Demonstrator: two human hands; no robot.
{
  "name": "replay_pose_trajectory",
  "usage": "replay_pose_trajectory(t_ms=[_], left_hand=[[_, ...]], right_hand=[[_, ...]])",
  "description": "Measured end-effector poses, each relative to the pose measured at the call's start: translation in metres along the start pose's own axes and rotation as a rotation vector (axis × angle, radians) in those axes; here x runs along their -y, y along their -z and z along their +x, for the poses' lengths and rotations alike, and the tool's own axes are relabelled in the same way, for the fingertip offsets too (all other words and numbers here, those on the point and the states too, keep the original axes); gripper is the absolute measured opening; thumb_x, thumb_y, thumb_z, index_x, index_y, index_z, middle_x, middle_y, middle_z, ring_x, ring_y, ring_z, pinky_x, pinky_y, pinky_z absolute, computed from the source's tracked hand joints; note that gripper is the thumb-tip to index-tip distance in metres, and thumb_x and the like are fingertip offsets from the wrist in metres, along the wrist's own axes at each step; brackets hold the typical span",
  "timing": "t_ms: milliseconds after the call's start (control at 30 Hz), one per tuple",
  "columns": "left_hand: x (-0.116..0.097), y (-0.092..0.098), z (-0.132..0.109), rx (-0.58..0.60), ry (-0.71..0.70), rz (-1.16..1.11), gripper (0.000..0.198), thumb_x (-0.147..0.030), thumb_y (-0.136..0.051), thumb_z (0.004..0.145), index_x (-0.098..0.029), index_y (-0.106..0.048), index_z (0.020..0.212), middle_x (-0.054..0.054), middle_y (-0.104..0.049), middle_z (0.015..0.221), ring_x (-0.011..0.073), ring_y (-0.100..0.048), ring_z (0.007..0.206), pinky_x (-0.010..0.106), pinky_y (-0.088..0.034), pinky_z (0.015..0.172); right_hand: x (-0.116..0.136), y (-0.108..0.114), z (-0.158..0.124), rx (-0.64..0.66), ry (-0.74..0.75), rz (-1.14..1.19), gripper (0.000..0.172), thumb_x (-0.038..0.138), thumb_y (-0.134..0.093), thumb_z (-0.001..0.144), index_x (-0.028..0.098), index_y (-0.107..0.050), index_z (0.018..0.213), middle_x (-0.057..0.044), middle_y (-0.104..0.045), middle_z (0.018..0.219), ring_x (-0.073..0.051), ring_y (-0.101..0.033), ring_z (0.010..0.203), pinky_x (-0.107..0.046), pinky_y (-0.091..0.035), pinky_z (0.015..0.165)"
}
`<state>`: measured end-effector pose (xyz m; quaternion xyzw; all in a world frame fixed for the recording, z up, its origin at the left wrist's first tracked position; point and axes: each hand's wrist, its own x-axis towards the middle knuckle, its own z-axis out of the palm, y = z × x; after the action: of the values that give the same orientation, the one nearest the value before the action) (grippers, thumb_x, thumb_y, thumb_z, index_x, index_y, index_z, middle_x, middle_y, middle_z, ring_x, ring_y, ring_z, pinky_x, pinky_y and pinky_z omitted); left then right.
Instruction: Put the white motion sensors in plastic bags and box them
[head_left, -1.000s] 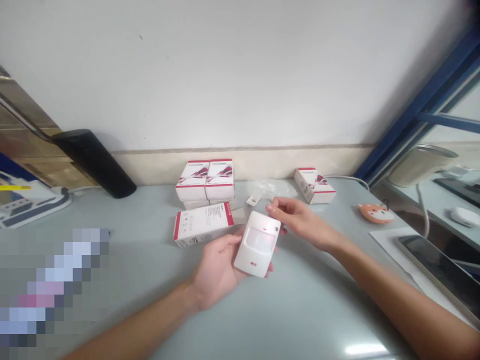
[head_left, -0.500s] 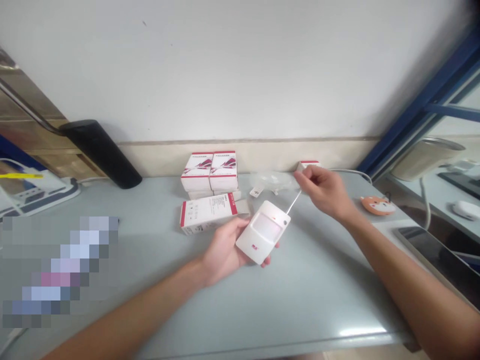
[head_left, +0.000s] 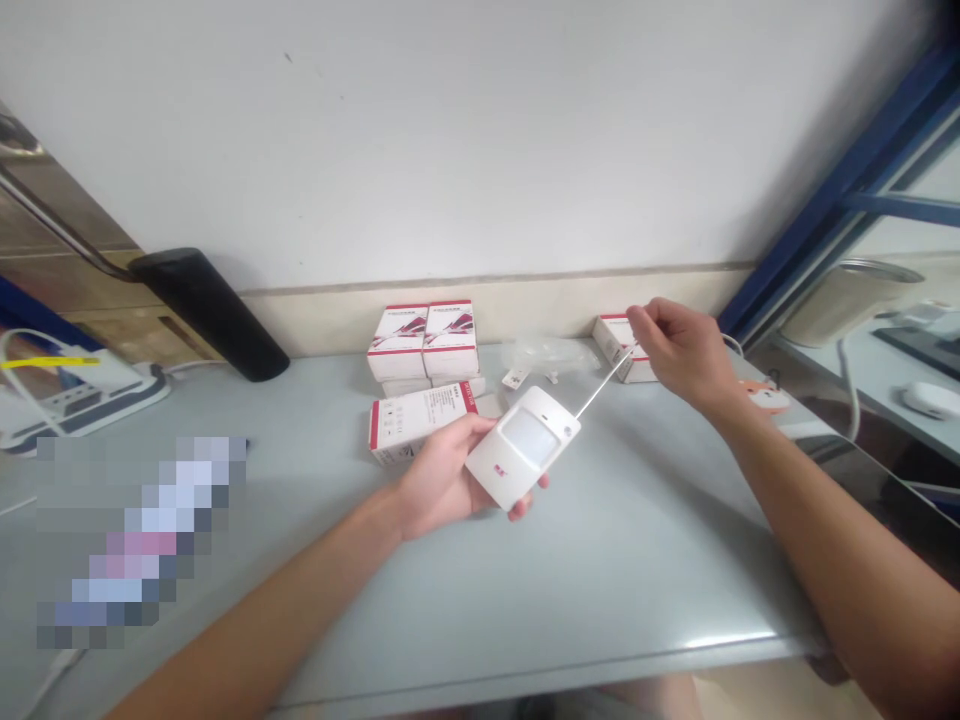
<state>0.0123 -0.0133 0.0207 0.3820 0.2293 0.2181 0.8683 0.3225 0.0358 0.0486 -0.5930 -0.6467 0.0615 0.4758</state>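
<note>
My left hand (head_left: 442, 480) is wrapped round a white motion detector (head_left: 523, 445), thumb along its left edge and fingertips showing at its lower right. The detector tilts, with its pale lens window facing up. From its top corner a thin antenna (head_left: 598, 388) runs up and right to my right hand (head_left: 679, 350), whose fingers are pinched at its far end. Just behind my left hand lies a white and red detector box (head_left: 420, 415) with its flap open. Behind my right hand sits another red-edged white box (head_left: 619, 345), partly covered.
Several stacked boxes (head_left: 424, 345) stand by the wall. Beside them lie a clear plastic bag (head_left: 551, 355) and a small white piece (head_left: 514, 377). At left are a black lamp head (head_left: 210, 315) and a power strip (head_left: 90, 405). An orange and white animal-shaped item (head_left: 766, 396) is at right.
My right hand has moved up and right, away from the detector, and a longer stretch of antenna shows. The detector has shifted slightly up and left in view.
</note>
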Motion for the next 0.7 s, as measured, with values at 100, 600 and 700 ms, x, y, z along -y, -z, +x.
replay_pose_trajectory(t_ms=[100, 600, 700], left_hand=[[-0.006, -0.002, -0.001, 0.062, 0.026, -0.044, 0.044, -0.041, -0.039, 0.100, -0.012, -0.066, 0.118, 0.016, -0.070, 0.095, 0.0239, -0.061, 0.068, 0.040, -0.041, 0.070], [-0.005, 0.011, -0.007, 0.065, 0.072, 0.014, 0.041, -0.041, -0.045, 0.098, -0.012, -0.065, 0.119, 0.016, -0.068, 0.098, 0.0275, -0.063, 0.085, 0.036, -0.044, 0.067], [0.001, 0.014, -0.002, 0.002, 0.030, -0.026, 0.039, -0.039, -0.048, 0.096, -0.012, -0.064, 0.119, 0.017, -0.071, 0.099, 0.0286, -0.066, 0.083, 0.038, -0.046, 0.070]], right_hand=[[-0.006, 0.006, 0.005, -0.060, 0.009, -0.011, 0.047, 0.053, -0.059, 0.099, 0.024, -0.048, 0.063, 0.003, -0.042, 0.058, -0.015, -0.039, 0.057, -0.032, -0.031, 0.057], [-0.051, 0.032, 0.025, -0.384, -0.017, -0.050, 0.042, 0.052, -0.055, 0.101, 0.024, -0.051, 0.069, 0.001, -0.049, 0.067, -0.018, -0.044, 0.064, -0.035, -0.035, 0.066], [-0.017, 0.025, 0.012, -0.548, 0.115, -0.063, 0.032, 0.050, -0.052, 0.101, 0.025, -0.058, 0.082, -0.005, -0.058, 0.084, -0.023, -0.053, 0.077, -0.040, -0.045, 0.076]])
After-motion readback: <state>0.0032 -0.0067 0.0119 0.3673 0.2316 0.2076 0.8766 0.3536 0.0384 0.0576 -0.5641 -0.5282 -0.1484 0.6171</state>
